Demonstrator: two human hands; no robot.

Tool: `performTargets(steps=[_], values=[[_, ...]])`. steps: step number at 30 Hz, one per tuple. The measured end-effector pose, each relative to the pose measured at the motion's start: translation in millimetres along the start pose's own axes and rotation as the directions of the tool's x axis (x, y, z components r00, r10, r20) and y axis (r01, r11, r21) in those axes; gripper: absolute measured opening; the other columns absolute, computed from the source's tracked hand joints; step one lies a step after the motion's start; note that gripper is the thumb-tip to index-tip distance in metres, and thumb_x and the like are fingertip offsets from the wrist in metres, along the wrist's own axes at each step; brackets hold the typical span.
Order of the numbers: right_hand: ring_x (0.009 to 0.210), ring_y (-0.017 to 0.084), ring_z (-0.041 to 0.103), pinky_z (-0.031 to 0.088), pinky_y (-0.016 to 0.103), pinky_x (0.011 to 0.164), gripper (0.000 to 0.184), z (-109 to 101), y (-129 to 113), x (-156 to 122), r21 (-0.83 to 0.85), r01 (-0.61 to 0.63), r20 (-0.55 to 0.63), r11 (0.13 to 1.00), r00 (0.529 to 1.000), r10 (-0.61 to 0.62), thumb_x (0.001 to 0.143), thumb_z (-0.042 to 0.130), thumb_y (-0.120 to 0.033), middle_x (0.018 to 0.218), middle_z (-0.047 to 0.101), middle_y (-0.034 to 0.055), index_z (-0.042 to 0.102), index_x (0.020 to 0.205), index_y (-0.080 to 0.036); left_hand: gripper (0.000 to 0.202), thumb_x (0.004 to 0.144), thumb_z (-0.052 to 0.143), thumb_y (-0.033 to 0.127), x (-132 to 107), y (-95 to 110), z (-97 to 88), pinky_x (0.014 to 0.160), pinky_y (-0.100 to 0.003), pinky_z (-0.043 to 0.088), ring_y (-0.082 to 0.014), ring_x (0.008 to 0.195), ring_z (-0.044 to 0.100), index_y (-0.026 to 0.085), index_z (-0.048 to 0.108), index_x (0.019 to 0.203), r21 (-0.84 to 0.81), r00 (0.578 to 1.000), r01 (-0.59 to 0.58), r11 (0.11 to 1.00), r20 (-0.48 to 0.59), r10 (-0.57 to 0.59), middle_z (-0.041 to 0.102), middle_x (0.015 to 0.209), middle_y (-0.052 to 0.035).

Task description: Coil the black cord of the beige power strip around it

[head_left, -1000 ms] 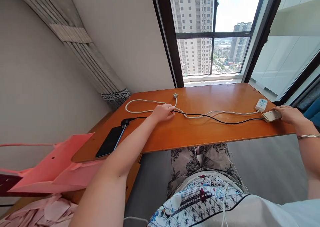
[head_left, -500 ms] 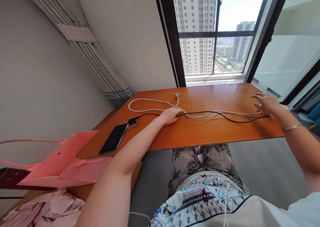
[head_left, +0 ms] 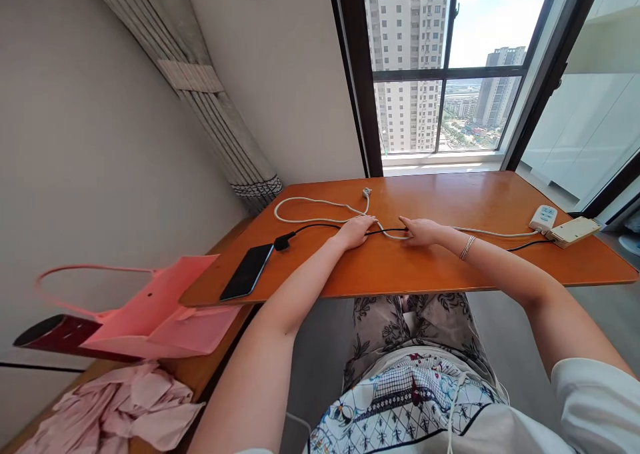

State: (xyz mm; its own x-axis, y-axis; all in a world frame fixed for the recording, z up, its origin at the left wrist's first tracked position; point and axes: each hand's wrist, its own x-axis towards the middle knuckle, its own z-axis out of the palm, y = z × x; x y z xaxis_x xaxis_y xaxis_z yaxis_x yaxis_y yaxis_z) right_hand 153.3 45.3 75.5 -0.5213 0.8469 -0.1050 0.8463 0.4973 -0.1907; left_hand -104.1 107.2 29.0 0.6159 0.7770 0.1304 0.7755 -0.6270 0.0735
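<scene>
A black power cord (head_left: 320, 225) runs across the brown table, its black plug (head_left: 283, 242) lying just beside a dark phone (head_left: 247, 271). My left hand (head_left: 357, 232) is closed around this cord near the table's middle. A short stretch to the right, my right hand (head_left: 421, 232) grips the same cord with curled fingers. Part of the cord is hidden beneath my right hand and forearm. A white cord (head_left: 313, 201) lies in a loop behind my hands, its white plug (head_left: 367, 192) near the back edge.
At the table's right end sit a white socket block (head_left: 543, 218) and a cream power strip (head_left: 573, 231) with cords attached. A pink bag (head_left: 160, 307) stands left of the table (head_left: 450, 274), above crumpled pink cloth (head_left: 120, 407). The window (head_left: 445, 74) is behind.
My right hand has come left from the table's right end onto the black cord, leaving the socket block and strip visible. My left hand stays on the cord. The view has shifted slightly.
</scene>
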Motion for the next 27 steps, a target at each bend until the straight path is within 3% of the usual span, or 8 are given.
performTargets(steps=[3,5,7,9,14,18,23,27], values=[[0.103,0.028,0.071,0.052,0.032,0.086,0.043,-16.3,-4.7,12.2,0.046,0.021,0.072,0.999,0.997,-0.025,0.086,0.066,-0.030,0.116,0.075,0.0111,0.068,0.126,-0.017,0.060,0.078,0.057,0.009,1.5,-7.3,3.7,0.122,-0.041,0.033,-0.0266,0.142,0.048,0.011,0.056,0.138,0.002,1.000,0.022,1.000,-0.020,-0.022,0.056,0.148,-0.0159],[0.093,0.023,0.070,0.051,0.028,0.078,0.028,-37.4,-6.3,13.2,0.071,0.052,0.066,0.996,0.996,-0.056,0.090,0.060,-0.029,0.108,0.077,0.0083,0.074,0.111,-0.017,0.060,0.076,0.061,0.013,3.0,-11.2,3.8,0.122,-0.044,0.032,-0.0291,0.142,0.047,0.011,0.057,0.136,-0.042,0.998,0.032,0.999,-0.053,-0.034,0.056,0.147,-0.0169],[0.088,0.019,0.066,0.048,0.026,0.073,0.028,-65.4,-9.0,8.0,0.120,0.067,-0.004,0.991,0.998,-0.067,0.096,0.053,-0.030,0.105,0.075,0.0091,0.072,0.109,-0.015,0.059,0.075,0.064,0.018,5.6,-13.4,0.1,0.120,-0.047,0.035,-0.0314,0.140,0.049,0.013,0.058,0.134,-0.143,0.990,0.045,0.989,-0.127,-0.063,0.058,0.144,-0.0162],[0.074,0.014,0.057,0.042,0.024,0.064,0.024,-98.5,-14.4,-2.5,0.285,0.074,-0.160,0.956,0.987,-0.029,0.097,0.054,-0.031,0.089,0.069,0.0059,0.070,0.102,-0.014,0.055,0.075,0.066,0.023,9.5,-13.9,-8.7,0.115,-0.049,0.040,-0.0323,0.132,0.056,0.015,0.061,0.129,-0.289,0.965,0.059,0.955,-0.228,-0.129,0.064,0.136,-0.0149],[0.055,0.007,0.032,0.026,0.022,0.052,0.015,-187.9,-39.5,-37.3,0.623,0.243,-0.502,0.744,0.853,0.142,0.099,0.052,-0.018,0.066,0.039,-0.0050,0.062,0.088,-0.014,0.020,0.081,0.065,0.032,20.9,-9.6,-46.3,0.095,-0.042,0.051,-0.0249,0.096,0.069,0.017,0.066,0.094,-0.705,0.883,0.039,0.708,-0.307,-0.355,0.073,0.094,-0.0095],[0.048,0.003,0.025,0.018,0.020,0.047,0.020,-243.6,-62.8,-53.4,0.670,0.442,-0.659,0.597,0.724,0.203,0.100,0.047,-0.011,0.064,0.032,-0.0068,0.057,0.082,-0.012,0.023,0.082,0.069,0.037,27.0,5.6,-75.5,0.085,-0.037,0.053,-0.0176,0.074,0.067,0.017,0.059,0.080,-0.853,0.875,-0.076,0.516,-0.305,-0.375,0.067,0.072,-0.0023],[0.045,0.001,0.020,0.016,0.017,0.046,0.023,-280.8,-89.2,-53.0,0.673,0.520,-0.711,0.526,0.651,0.266,0.101,0.043,-0.011,0.065,0.025,-0.0073,0.049,0.080,-0.014,0.030,0.079,0.076,0.040,30.1,45.8,-91.2,0.085,-0.035,0.053,-0.0156,0.074,0.069,0.018,0.056,0.086,-0.930,0.921,-0.176,0.323,-0.271,-0.279,0.065,0.070,0.0011],[0.047,0.001,0.020,0.017,0.015,0.048,0.022,-297.6,-102.9,-47.7,0.604,0.513,-0.757,0.609,0.608,0.239,0.098,0.042,-0.009,0.066,0.022,-0.0064,0.043,0.077,-0.017,0.034,0.079,0.076,0.046,25.9,75.6,-88.9,0.082,-0.033,0.054,-0.0094,0.061,0.060,0.018,0.058,0.088,-0.966,0.963,-0.143,0.217,-0.186,-0.196,0.056,0.063,0.0061]])
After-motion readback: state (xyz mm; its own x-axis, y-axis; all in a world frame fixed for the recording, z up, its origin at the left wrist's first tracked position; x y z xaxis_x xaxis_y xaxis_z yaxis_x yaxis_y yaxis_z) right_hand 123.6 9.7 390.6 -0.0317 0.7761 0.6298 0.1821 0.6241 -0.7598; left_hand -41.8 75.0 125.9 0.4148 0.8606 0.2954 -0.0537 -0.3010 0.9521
